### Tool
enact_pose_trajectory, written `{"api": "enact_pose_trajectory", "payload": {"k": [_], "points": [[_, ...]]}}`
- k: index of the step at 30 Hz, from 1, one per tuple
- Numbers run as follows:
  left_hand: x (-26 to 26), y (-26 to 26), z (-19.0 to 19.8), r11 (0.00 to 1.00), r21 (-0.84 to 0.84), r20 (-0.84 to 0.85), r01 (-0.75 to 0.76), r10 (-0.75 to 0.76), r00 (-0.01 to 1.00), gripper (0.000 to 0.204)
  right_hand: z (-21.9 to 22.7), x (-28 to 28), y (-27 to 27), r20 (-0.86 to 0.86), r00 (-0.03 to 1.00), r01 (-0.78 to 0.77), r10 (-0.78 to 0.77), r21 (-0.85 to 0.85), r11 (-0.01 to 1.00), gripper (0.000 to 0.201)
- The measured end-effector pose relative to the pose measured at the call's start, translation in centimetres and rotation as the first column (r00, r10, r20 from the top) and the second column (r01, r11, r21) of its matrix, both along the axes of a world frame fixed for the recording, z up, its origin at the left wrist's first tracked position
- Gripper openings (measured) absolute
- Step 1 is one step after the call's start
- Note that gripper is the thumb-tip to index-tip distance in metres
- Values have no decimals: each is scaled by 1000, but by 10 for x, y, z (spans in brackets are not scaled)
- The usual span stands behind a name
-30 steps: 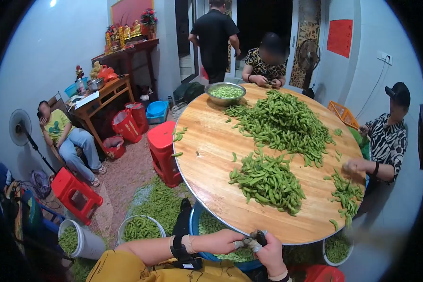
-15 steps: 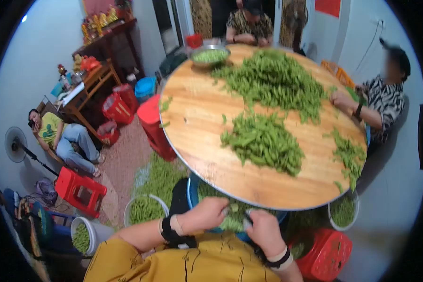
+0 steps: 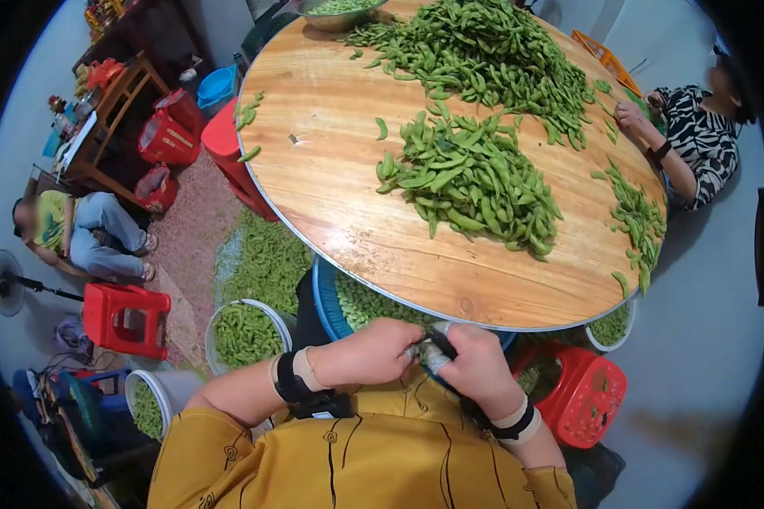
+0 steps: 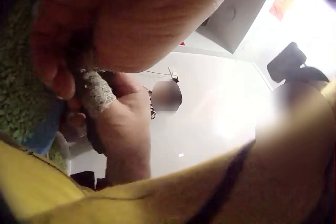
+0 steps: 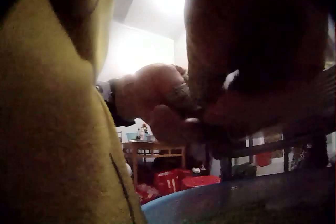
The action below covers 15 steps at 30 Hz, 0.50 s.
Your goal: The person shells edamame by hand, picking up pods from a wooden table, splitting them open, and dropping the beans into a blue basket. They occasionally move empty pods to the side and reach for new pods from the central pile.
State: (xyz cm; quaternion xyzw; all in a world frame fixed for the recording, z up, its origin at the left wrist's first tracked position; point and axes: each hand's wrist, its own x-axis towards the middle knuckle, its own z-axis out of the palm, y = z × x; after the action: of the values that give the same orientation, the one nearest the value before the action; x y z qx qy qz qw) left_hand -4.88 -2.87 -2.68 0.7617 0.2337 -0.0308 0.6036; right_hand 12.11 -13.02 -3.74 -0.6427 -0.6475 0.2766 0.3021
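Over the blue basin (image 3: 329,297) of shelled green beans (image 3: 367,304), my left hand (image 3: 373,349) and right hand (image 3: 477,360) meet fingertip to fingertip. Both have curled fingers and pinch a small bean pod, mostly hidden between them. Grey wrapping (image 4: 98,91) covers the right thumb, and something black sits at that hand's fingers. Just beyond the hands, a round wooden table (image 3: 314,195) bears a smaller heap of green pods (image 3: 480,182) and a larger pile (image 3: 501,76) behind it. In the right wrist view, the left hand (image 5: 157,90) shows beyond the dark near hand.
White buckets of pods (image 3: 246,332) stand at the left, with pods strewn on the floor (image 3: 272,263). A red stool (image 3: 581,399) is close on the right, another (image 3: 127,318) at far left. A metal bowl (image 3: 339,15) sits at the table's back. A person (image 3: 696,140) works at the right edge.
The head view has tilted down, so the table sits higher in it. My hands, together a second ago, were apart half a second ago and now meet again. The right-hand person's hand has reached the pods.
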Motion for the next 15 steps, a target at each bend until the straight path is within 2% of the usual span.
{"api": "enact_pose_trajectory", "payload": {"k": [1,2,6,7,8,9,10,12,13,14,15], "points": [[0,-1,-8,979,205,44,4,-13,999,10,0,-5,0,83,997,-9,6,40,999,21],[0,-2,-13,915,402,85,-3,-34,996,10,-1,-9,1,166,986,-22,9,81,996,22],[-7,0,-13,919,395,92,-4,-35,995,12,1,-14,3,194,980,20,-39,97,995,21],[-13,4,-5,981,194,65,-21,9,998,12,4,-13,3,197,979,32,-49,88,996,21],[-20,7,-1,999,-13,27,-42,42,999,13,8,-9,4,163,985,-64,50,77,995,19],[-32,11,-6,987,152,71,-51,41,997,14,13,-5,5,127,981,-159,149,70,985,18],[-48,15,-12,947,315,116,-68,33,993,14,21,-1,7,130,982,-147,137,66,987,18],[-88,27,-27,841,541,-85,1,54,995,18,38,6,13,169,984,-65,53,70,995,16],[-104,27,-27,788,613,-287,51,162,944,20,42,14,18,137,989,54,-53,-3,999,17],[-117,28,-25,732,671,-459,118,284,842,23,45,20,25,203,959,181,-196,87,980,17],[-129,29,-26,652,744,-442,148,314,841,21,47,29,34,299,920,217,-254,151,964,18]]}}
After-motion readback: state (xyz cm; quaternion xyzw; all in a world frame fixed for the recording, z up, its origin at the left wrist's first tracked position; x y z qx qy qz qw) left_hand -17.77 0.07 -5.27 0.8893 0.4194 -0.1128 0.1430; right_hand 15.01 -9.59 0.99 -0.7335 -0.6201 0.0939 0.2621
